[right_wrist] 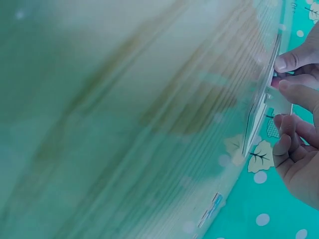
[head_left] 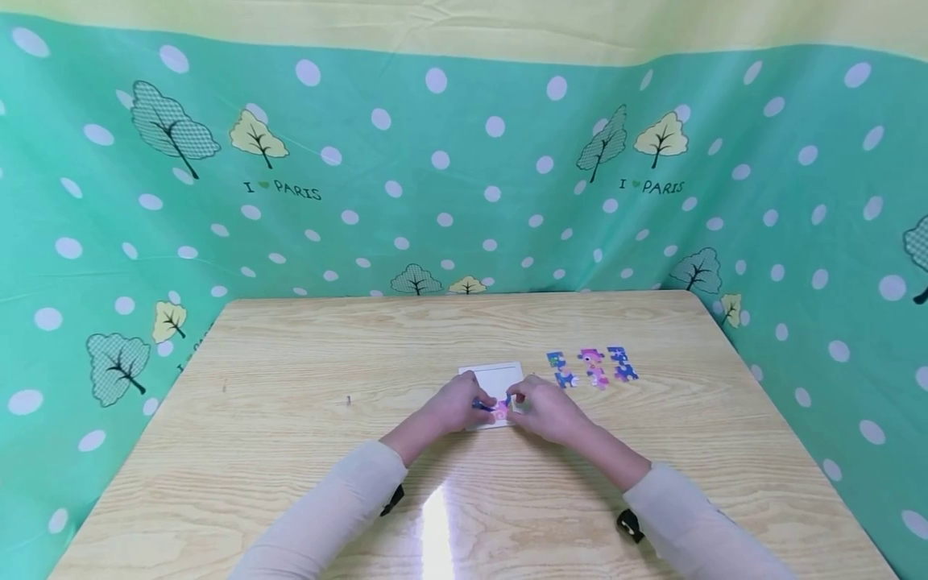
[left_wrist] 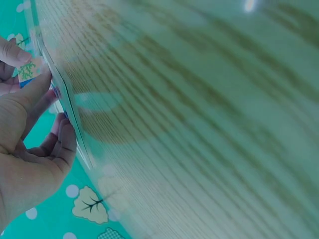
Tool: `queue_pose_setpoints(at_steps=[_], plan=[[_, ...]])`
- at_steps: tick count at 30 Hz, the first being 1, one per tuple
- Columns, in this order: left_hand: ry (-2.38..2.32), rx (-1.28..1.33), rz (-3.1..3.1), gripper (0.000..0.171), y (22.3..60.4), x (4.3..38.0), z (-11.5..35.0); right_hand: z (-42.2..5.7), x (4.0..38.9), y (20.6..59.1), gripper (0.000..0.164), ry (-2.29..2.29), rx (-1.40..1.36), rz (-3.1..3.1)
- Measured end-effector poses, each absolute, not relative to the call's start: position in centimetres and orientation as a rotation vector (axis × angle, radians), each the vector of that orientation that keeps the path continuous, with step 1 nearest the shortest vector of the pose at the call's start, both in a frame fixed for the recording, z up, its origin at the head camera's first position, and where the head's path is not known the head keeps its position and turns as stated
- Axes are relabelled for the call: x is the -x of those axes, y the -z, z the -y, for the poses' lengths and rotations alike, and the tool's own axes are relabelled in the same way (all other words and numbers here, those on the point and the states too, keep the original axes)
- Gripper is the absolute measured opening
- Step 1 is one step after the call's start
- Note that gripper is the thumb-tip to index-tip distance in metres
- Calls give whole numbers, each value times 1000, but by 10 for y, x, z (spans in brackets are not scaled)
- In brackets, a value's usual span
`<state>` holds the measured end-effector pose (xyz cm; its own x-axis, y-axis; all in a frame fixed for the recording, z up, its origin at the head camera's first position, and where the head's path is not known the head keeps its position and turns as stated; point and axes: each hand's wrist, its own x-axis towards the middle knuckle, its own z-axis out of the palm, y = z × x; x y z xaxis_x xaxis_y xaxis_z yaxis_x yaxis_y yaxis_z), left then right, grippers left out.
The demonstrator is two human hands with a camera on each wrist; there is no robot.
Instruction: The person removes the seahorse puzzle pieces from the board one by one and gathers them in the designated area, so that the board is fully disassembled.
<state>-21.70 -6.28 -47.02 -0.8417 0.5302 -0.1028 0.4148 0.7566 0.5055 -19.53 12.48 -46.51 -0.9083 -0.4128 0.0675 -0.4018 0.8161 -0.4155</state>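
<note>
A white puzzle board point(head_left: 496, 377) lies on the table between both hands, its lower part partly hidden by them. On its lower half shows a pink puzzle piece point(head_left: 501, 412) with a swirl. My left hand point(head_left: 458, 404) pinches a blue-edged puzzle piece point(head_left: 482, 405) over the board's left side. From the right, my right hand point(head_left: 548, 412) pinches another bluish piece point(head_left: 509, 399), mostly covered by the fingers. The left wrist view shows a piece with green coral point(left_wrist: 30, 69) between thumbs of the two hands. Both hands are close together, low over the board.
Right of the board, several joined puzzle pieces lie in three short columns: a left one point(head_left: 561, 369), a pink middle one point(head_left: 593, 368) and a blue right one point(head_left: 622, 363). A tiny dark bit point(head_left: 348, 399) sits left on the wooden table point(head_left: 290, 451). Behind hangs a green dotted curtain point(head_left: 464, 177).
</note>
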Motion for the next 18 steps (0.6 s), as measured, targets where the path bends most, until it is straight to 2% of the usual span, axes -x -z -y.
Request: queue_pose_setpoints(at_steps=[18], plan=[[-696, -778, -2715, 32, 467, 216, 63, -131, 196, 462, 37, 629, 704, -2978]])
